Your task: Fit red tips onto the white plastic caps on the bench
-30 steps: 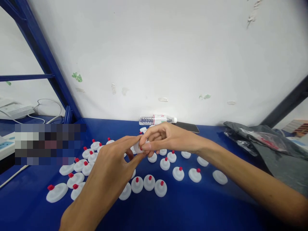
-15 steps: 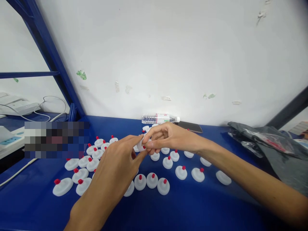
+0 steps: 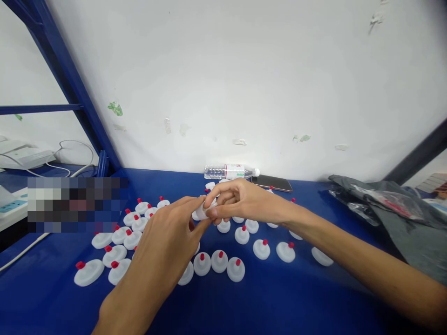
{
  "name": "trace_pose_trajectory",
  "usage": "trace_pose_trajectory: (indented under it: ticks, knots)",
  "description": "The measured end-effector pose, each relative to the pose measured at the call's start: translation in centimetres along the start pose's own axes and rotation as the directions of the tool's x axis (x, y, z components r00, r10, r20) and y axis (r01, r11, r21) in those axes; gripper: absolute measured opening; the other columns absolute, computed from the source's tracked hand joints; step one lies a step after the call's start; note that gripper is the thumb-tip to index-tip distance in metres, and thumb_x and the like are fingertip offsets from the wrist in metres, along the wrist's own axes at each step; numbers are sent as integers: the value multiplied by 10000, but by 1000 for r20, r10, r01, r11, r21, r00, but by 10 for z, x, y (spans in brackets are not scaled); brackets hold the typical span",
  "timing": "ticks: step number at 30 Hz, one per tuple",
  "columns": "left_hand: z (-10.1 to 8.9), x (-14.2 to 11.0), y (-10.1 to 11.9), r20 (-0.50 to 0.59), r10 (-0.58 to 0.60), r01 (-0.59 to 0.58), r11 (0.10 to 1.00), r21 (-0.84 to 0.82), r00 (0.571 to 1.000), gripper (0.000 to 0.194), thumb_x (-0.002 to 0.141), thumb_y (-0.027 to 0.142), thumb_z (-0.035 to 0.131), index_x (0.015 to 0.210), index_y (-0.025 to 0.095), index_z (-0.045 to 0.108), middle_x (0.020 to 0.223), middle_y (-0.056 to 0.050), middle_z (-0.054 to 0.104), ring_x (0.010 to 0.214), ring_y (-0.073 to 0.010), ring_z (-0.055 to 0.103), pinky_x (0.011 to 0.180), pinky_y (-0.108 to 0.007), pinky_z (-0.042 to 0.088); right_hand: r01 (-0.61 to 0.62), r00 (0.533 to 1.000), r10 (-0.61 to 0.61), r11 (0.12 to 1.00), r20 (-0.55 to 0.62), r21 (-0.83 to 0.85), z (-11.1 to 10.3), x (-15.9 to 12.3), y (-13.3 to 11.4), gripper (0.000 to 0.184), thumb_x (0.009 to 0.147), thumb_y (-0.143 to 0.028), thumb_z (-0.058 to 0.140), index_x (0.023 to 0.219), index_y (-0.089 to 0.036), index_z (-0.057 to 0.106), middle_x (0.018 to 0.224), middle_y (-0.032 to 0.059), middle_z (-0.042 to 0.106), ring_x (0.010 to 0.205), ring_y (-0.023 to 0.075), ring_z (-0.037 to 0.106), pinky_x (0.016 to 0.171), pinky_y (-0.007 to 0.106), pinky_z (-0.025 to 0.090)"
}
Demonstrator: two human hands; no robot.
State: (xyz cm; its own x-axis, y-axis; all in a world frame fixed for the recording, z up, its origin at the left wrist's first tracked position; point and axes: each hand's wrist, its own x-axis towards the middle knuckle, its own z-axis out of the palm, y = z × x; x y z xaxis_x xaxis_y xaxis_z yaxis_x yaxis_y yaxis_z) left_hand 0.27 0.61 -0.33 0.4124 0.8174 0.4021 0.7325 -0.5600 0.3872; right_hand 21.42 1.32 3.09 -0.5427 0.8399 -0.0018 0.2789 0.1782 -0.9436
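Over the middle of the blue table, my left hand (image 3: 171, 230) pinches a white plastic nozzle cap (image 3: 201, 211) between thumb and fingers. The fingers of my right hand (image 3: 240, 201) close on the same cap from the right, hiding part of it; no red tip shows on it now. Around and below my hands stand several similar white round caps, most with small red tips, such as one red-tipped cap (image 3: 236, 269) near the front. More of these, including a large-looking white cap (image 3: 89, 272), sit left of my left forearm.
A clear plastic bottle (image 3: 232, 171) lies by the wall beside a dark phone (image 3: 272, 183). Grey plastic bags (image 3: 391, 204) lie at the right. A power strip (image 3: 14, 204) and a white cable (image 3: 24, 253) are at the left, near a blue metal frame (image 3: 66, 79).
The red tip seen between my right fingers on the held cap is out of sight now. Both hands stay together in nearly the same place; the view has shifted slightly.
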Motion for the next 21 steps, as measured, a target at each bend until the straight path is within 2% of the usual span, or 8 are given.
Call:
trace_pose_trajectory:
  ticks: [2, 6, 9, 12, 15, 18, 21]
  knots:
    - [-1, 0, 0, -48, -23, 24, 1000, 18, 999, 217, 972, 411, 623, 1070, 317, 792, 790, 26, 753, 589, -179, 651, 568, -298, 397, 5, 1000, -5, 1000, -13, -20, -5, -2, -3, 221, 893, -314, 795, 1088, -228, 739, 857, 21, 785, 799, 148, 733, 706, 253, 550]
    - [-1, 0, -3, -171, -67, 75, 996, 45, 983, 370, 901, 370, 734, 1249, 246, 756, 781, 11, 767, 503, -173, 627, 594, -322, 442, 13, 994, -20, 997, -104, -70, -15, -6, -9, 249, 900, -379, 795, 1091, -222, 760, 887, 35, 791, 832, 158, 732, 759, 277, 568]
    - [1, -1, -2, -170, -22, 27, 999, 29, 985, 340, 899, 335, 743, 1231, 269, 763, 765, 32, 762, 499, -162, 634, 579, -308, 450, 31, 990, -39, 998, -132, -59, -15, -6, -10, 250, 885, -408, 809, 1037, -211, 795, 900, 44, 790, 842, 159, 727, 782, 283, 582]
    - [1, 0, 0, -139, 45, -45, 999, 4, 989, 268, 903, 297, 741, 1168, 306, 781, 774, 50, 758, 532, -151, 659, 542, -279, 438, 23, 995, -23, 1000, -100, 5, -10, -4, -8, 250, 837, -399, 853, 989, -205, 809, 877, 38, 786, 815, 155, 736, 779, 279, 595]
    - [0, 0, 1, -148, 78, -80, 997, -6, 986, 264, 891, 287, 764, 1153, 294, 787, 733, 59, 745, 466, -125, 611, 525, -270, 443, 0, 997, 3, 999, -73, 52, -9, -3, -8, 270, 799, -386, 887, 969, -192, 806, 880, 40, 788, 797, 148, 741, 783, 277, 601]
    - [-2, -2, 3, -211, 70, -82, 996, -47, 975, 306, 864, 307, 793, 1169, 286, 786, 726, 61, 742, 398, -99, 541, 492, -265, 437, -8, 1000, 9, 994, -9, 111, -14, -4, -6, 259, 836, -382, 864, 988, -188, 785, 862, 29, 784, 812, 136, 742, 768, 250, 589]
    - [-5, -4, 8, -212, 28, -62, 986, -154, 977, 293, 887, 353, 760, 1175, 306, 786, 728, 59, 749, 411, -104, 569, 451, -249, 430, 0, 996, -21, 974, 87, 227, -20, -4, -2, 197, 896, -328, 819, 1029, -194, 760, 904, 25, 788, 857, 127, 749, 783, 232, 578]
